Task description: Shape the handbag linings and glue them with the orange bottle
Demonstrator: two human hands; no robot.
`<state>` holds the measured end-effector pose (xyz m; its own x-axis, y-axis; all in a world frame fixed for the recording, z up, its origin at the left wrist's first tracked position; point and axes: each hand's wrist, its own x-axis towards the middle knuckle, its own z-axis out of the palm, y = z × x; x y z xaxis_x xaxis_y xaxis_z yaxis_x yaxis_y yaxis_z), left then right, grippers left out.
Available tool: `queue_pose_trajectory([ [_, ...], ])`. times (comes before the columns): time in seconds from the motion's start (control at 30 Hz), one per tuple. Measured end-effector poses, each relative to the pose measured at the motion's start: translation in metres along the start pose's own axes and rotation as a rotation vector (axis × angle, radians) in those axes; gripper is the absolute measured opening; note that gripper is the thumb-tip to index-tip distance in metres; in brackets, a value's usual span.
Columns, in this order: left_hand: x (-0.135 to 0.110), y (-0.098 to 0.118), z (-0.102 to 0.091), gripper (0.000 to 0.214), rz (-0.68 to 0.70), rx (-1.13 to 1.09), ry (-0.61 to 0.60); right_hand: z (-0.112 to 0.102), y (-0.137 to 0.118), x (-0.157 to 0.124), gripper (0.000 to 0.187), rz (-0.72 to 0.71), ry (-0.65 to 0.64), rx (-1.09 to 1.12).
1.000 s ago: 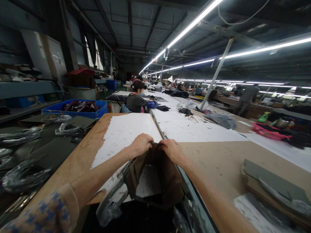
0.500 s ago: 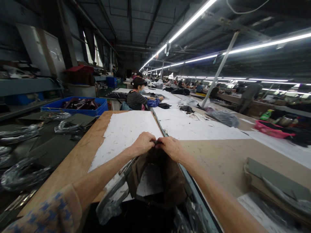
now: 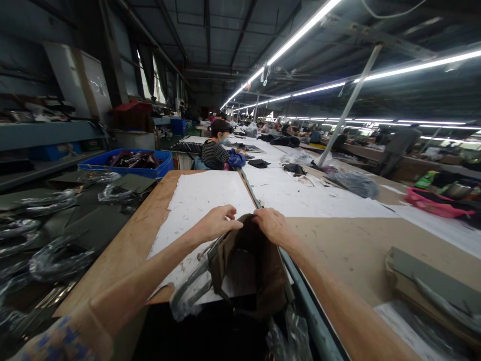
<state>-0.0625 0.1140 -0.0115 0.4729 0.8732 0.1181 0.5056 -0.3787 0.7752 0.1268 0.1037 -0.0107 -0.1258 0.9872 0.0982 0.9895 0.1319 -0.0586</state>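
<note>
A dark brown bag (image 3: 271,278) stands in front of me at the table's near edge, its mouth facing me and its inside showing. Its handles (image 3: 190,288) are wrapped in clear plastic and hang on both sides. My right hand (image 3: 271,224) grips the far top rim of the bag, fingers curled over it. To the left of that rim my left hand (image 3: 218,222) is open, thumb and fingers apart with nothing between them. Whether its thumb touches the bag's edge I cannot tell.
Grey-green bags (image 3: 67,240) with plastic-wrapped handles lie at left. Behind them stands a blue bin (image 3: 165,163). Another bag (image 3: 432,281) lies on the brown table surface (image 3: 338,245) at right. A person in a striped top (image 3: 215,154) works farther along the table.
My left hand has let go of the bag's rim and moved slightly left, its fingers opening. The right hand stays on the rim. The camera view has shifted a little.
</note>
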Motion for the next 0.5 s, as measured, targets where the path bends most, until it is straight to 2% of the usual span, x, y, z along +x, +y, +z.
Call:
queue_pose_trajectory([
  [0.1, -0.036, -0.001, -0.003, 0.050, -0.075, 0.000, 0.009, -0.003, 0.003, -0.005, 0.022, 0.041, 0.000, 0.020],
  [0.2, -0.053, -0.012, 0.000, 0.038, -0.071, 0.008, 0.011, -0.005, 0.004, -0.011, 0.022, 0.070, 0.006, 0.041],
  [0.3, -0.047, -0.027, -0.003, 0.025, -0.060, -0.065, -0.028, -0.008, 0.008, -0.022, 0.018, 0.062, 0.022, 0.096],
  [0.5, -0.016, -0.045, -0.020, 0.030, -0.048, -0.352, -0.282, -0.011, 0.022, -0.053, 0.018, -0.017, 0.043, 0.196],
])
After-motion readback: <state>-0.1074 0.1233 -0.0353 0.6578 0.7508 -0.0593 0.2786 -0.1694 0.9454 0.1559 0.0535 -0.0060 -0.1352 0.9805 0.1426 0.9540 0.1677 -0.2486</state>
